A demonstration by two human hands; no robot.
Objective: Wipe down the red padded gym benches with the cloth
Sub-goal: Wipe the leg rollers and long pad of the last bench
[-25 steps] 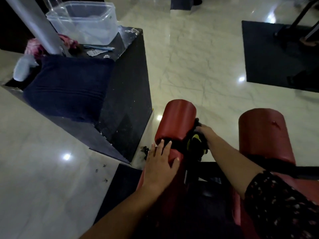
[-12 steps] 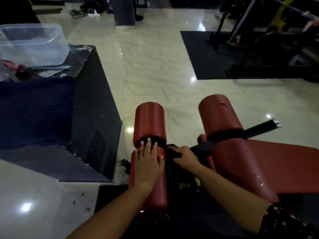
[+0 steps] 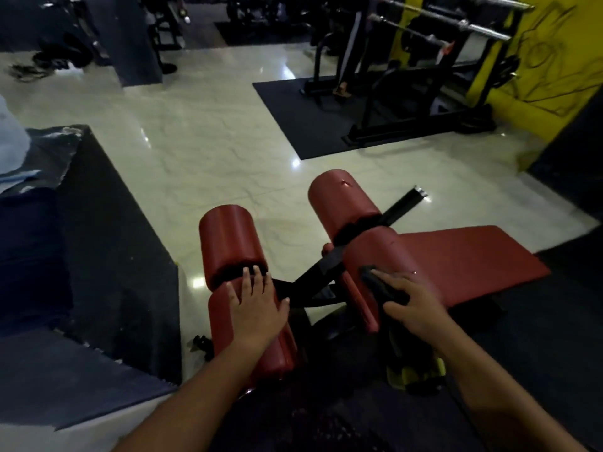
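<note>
A red padded gym bench stands low in front of me, with two red roller pads, a left roller [image 3: 230, 239] and a right roller [image 3: 342, 203], and a flat red seat pad [image 3: 470, 256] to the right. My left hand [image 3: 256, 306] rests flat, fingers straight, on the nearer left red pad [image 3: 280, 350]. My right hand [image 3: 412, 300] presses a dark cloth [image 3: 381, 285] with a yellow-green part onto the nearer right red pad [image 3: 388, 252]. The cloth hangs down below my wrist.
A black metal bar [image 3: 398, 207] of the bench frame crosses between the pads. A dark block [image 3: 107, 223] stands at the left. A black floor mat [image 3: 310, 122] with a barbell rack [image 3: 424, 76] lies at the back right, beside a yellow wall [image 3: 554, 53].
My right hand has moved with the cloth from the gap between the pads to the right pad. The view has swung up and to the right. My left hand stays on the left pad.
</note>
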